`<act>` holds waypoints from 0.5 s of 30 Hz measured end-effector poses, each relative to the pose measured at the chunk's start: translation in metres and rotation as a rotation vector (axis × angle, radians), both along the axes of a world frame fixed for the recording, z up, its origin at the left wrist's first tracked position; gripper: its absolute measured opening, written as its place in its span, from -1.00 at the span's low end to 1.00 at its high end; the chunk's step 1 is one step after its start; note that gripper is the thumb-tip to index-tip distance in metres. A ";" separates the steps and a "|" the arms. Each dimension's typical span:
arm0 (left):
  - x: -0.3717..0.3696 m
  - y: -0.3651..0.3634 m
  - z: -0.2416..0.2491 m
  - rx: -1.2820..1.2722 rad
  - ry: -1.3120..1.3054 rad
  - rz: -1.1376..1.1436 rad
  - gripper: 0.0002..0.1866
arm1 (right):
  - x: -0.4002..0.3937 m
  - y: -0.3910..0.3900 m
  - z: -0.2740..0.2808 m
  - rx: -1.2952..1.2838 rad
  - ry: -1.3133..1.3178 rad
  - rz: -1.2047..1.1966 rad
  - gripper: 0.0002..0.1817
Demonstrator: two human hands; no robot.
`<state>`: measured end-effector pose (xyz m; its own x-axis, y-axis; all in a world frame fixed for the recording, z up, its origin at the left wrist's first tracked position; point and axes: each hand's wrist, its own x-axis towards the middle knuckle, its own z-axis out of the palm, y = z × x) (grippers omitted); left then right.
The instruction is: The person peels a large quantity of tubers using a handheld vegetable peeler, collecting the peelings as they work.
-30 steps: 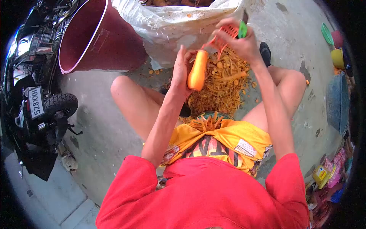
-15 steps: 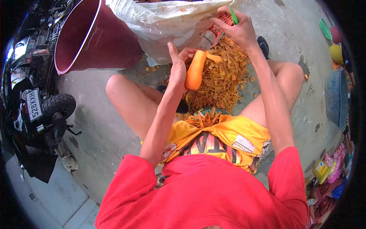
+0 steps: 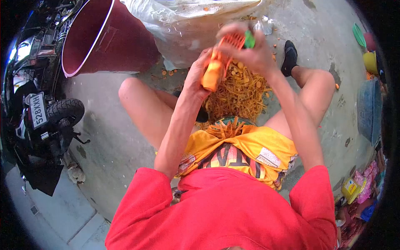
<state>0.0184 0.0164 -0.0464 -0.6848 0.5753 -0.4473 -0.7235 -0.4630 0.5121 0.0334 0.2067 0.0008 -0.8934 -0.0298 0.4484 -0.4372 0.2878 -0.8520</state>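
Note:
My left hand grips a peeled orange carrot, its blunt end toward me. My right hand, blurred by motion, is closed on a peeler with a red slotted body and a green part. The peeler is up against the far part of the carrot; its blade is hidden. Beneath both hands lies a heap of carrot peelings with round slices among them. More peelings rest at my lap, over a green rim partly hidden by my yellow shorts.
A large maroon bucket lies tipped at the upper left, beside a white sack. A parked motorcycle stands at the left. To the right are a dark blue basin and a yellow container.
My right hand has moved down and left, bringing the peeler from beside the sack onto the carrot. The carrot has shifted slightly in my left hand.

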 end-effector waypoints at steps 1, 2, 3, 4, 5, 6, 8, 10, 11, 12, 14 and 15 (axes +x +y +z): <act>-0.003 0.002 -0.001 -0.006 -0.045 0.024 -0.69 | 0.006 -0.007 0.007 0.036 0.063 0.124 -0.74; -0.005 0.002 -0.002 -0.015 -0.093 0.049 -0.71 | 0.007 -0.009 0.003 0.048 0.023 0.174 -0.72; -0.003 0.001 -0.004 -0.023 -0.097 0.050 -0.71 | 0.004 -0.008 -0.002 0.040 0.019 0.175 -0.72; -0.001 0.000 -0.005 0.002 -0.065 0.062 -0.67 | -0.003 -0.003 -0.010 0.037 0.057 0.144 -0.73; 0.001 0.001 -0.005 0.031 -0.030 0.069 -0.63 | -0.012 0.004 -0.017 0.038 0.097 0.110 -0.73; -0.001 -0.008 -0.014 0.001 0.024 -0.029 -0.65 | -0.023 0.020 -0.026 0.023 0.010 -0.022 -0.75; 0.003 -0.007 -0.008 -0.012 -0.029 -0.013 -0.65 | -0.038 0.051 -0.039 0.017 0.036 -0.127 -0.75; 0.000 -0.004 0.002 0.023 -0.028 -0.007 -0.65 | -0.042 0.052 -0.031 -0.163 0.002 -0.178 -0.78; -0.002 0.000 0.004 0.028 -0.028 -0.004 -0.65 | -0.031 0.038 -0.026 -0.158 0.002 -0.176 -0.78; -0.001 0.003 0.006 0.056 -0.098 0.041 -0.64 | -0.014 0.017 -0.013 0.012 0.073 -0.098 -0.79; -0.007 -0.003 -0.003 0.154 -0.119 -0.001 -0.61 | -0.007 0.004 -0.002 0.178 0.165 -0.017 -0.80; -0.001 0.001 0.002 0.083 -0.129 0.071 -0.63 | -0.006 0.001 -0.004 0.138 0.152 0.063 -0.80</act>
<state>0.0175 0.0175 -0.0444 -0.6648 0.5661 -0.4874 -0.7449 -0.5518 0.3751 0.0270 0.2078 -0.0034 -0.8101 -0.1541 0.5656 -0.5786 0.3653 -0.7292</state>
